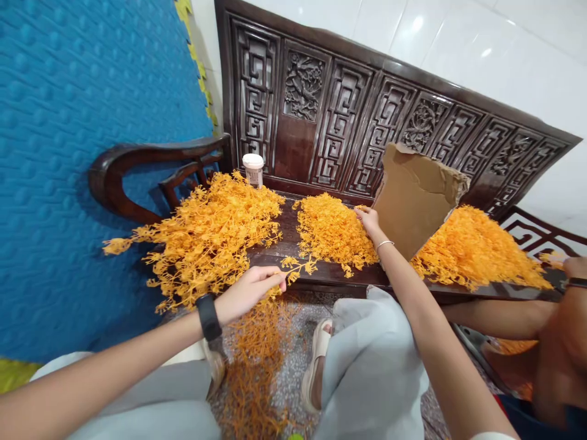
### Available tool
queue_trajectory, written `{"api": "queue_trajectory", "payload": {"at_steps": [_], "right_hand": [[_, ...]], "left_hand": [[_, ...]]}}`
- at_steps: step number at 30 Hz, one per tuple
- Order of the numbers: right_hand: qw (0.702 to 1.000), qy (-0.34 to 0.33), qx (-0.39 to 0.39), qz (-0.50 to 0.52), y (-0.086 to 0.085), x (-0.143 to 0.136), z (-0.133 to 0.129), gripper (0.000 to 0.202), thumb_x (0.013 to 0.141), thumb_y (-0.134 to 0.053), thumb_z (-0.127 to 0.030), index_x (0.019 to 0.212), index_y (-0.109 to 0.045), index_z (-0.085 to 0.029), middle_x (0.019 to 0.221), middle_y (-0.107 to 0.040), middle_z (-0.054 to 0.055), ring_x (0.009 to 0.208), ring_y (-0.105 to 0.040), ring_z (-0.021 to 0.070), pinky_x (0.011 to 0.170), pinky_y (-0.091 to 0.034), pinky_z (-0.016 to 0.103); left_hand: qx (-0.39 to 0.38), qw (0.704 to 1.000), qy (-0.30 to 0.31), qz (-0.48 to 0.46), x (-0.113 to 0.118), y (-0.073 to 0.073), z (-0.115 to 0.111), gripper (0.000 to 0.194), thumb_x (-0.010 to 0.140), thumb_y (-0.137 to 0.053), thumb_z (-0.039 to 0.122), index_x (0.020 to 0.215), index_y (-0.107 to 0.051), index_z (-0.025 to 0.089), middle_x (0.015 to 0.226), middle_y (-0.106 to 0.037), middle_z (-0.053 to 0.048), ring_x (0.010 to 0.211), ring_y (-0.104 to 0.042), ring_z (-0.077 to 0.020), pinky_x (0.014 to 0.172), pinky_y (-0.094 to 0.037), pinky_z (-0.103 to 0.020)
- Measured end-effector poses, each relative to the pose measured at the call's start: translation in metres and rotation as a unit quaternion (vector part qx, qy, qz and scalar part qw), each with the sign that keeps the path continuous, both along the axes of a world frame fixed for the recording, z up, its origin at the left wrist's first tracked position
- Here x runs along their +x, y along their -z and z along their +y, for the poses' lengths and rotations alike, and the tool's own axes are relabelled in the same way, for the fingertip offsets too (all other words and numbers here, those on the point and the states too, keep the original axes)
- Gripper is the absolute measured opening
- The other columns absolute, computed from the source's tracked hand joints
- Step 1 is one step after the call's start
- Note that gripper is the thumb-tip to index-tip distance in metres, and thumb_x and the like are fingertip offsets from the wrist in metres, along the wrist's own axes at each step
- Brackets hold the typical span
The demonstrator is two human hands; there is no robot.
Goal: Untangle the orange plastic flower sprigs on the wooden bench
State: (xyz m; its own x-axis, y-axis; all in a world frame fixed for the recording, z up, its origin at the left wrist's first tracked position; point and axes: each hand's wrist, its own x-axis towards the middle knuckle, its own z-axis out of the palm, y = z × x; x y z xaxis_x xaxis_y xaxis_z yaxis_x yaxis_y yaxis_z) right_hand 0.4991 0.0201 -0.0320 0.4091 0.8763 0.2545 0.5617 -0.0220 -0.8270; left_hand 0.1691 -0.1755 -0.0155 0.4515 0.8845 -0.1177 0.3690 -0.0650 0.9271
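Note:
My left hand (pixel 266 281) pinches the stem of an orange plastic flower sprig (pixel 299 266), whose branched tips point right. It is in front of the bench's edge, beside a large heap of similar branched sprigs (pixel 215 226). Bent at the fingertips, my right hand (pixel 368 221) is at the right side of the middle pile of small orange plastic flowers (pixel 332 229). Its fingers appear closed on one of these flowers, though the pile's same colour makes the piece hard to make out.
A cardboard sheet (pixel 413 195) stands between the middle pile and another orange pile (pixel 477 244) on the dark carved bench (pixel 293 153). Behind the left heap is a white-lidded cup (pixel 254 170). Orange stems (pixel 257 366) litter the floor. At right is another person's arm (pixel 499 318).

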Motion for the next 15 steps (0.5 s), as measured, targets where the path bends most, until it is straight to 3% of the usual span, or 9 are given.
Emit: {"api": "queue_trajectory", "payload": {"at_steps": [3, 5, 7, 9, 12, 15], "right_hand": [[1.0, 0.007, 0.012, 0.015, -0.005, -0.013, -0.002, 0.041, 0.068, -0.054, -0.035, 0.097, -0.056, -0.006, 0.059, -0.055, 0.002, 0.05, -0.042, 0.0084, 0.053, -0.035, 0.023], [0.999, -0.03, 0.025, 0.031, -0.01, -0.03, -0.008, 0.036, 0.069, -0.053, -0.036, 0.091, -0.059, -0.008, 0.059, -0.054, 0.001, 0.048, -0.04, 0.0072, 0.05, -0.034, 0.022], [0.99, -0.127, 0.041, 0.046, -0.017, -0.054, -0.021, 0.032, 0.069, -0.053, -0.039, 0.079, -0.061, -0.01, 0.059, -0.053, 0.0, 0.046, -0.038, 0.0062, 0.048, -0.033, 0.021], [0.963, -0.263, 0.042, 0.038, -0.026, -0.082, -0.044, 0.032, 0.071, -0.053, -0.043, 0.071, -0.061, -0.013, 0.062, -0.055, 0.0, 0.047, -0.04, 0.0062, 0.048, -0.034, 0.021], [0.893, -0.449, -0.003, -0.011, -0.041, -0.122, -0.085, 0.03, 0.074, -0.053, -0.044, 0.078, -0.064, -0.016, 0.074, -0.061, 0.002, 0.061, -0.051, 0.0084, 0.06, -0.041, 0.022], [0.839, -0.539, -0.038, -0.07, -0.049, -0.144, -0.116, 0.029, 0.074, -0.056, -0.041, 0.088, -0.064, -0.017, 0.086, -0.063, 0.003, 0.073, -0.055, 0.0103, 0.068, -0.043, 0.023]], "left_hand": [[-0.026, 0.999, -0.021, -0.002, -0.009, 0.002, 0.003, 0.036, 0.074, -0.043, 0.048, 0.065, -0.054, 0.015, 0.047, -0.03, 0.006, 0.04, -0.022, -0.0059, 0.04, -0.016, -0.02], [-0.029, 0.999, -0.031, -0.011, -0.013, 0.003, 0.005, 0.035, 0.073, -0.045, 0.048, 0.064, -0.054, 0.015, 0.048, -0.032, 0.006, 0.04, -0.023, -0.0056, 0.04, -0.016, -0.019], [-0.023, 0.999, -0.033, -0.013, -0.015, 0.003, 0.006, 0.035, 0.073, -0.045, 0.047, 0.064, -0.054, 0.015, 0.05, -0.035, 0.005, 0.041, -0.025, -0.0056, 0.041, -0.017, -0.019], [-0.016, 0.999, -0.029, -0.013, -0.015, 0.003, 0.007, 0.035, 0.074, -0.045, 0.046, 0.064, -0.055, 0.015, 0.049, -0.035, 0.005, 0.041, -0.025, -0.0056, 0.04, -0.017, -0.019], [0.0, 1.0, -0.013, -0.017, -0.012, 0.001, 0.009, 0.035, 0.075, -0.043, 0.045, 0.063, -0.056, 0.015, 0.049, -0.036, 0.005, 0.041, -0.024, -0.0059, 0.04, -0.017, -0.02], [0.024, 1.0, 0.005, -0.012, -0.007, -0.004, 0.011, 0.035, 0.075, -0.044, 0.044, 0.061, -0.057, 0.015, 0.053, -0.046, 0.002, 0.043, -0.027, -0.0064, 0.039, -0.017, -0.02]]}}
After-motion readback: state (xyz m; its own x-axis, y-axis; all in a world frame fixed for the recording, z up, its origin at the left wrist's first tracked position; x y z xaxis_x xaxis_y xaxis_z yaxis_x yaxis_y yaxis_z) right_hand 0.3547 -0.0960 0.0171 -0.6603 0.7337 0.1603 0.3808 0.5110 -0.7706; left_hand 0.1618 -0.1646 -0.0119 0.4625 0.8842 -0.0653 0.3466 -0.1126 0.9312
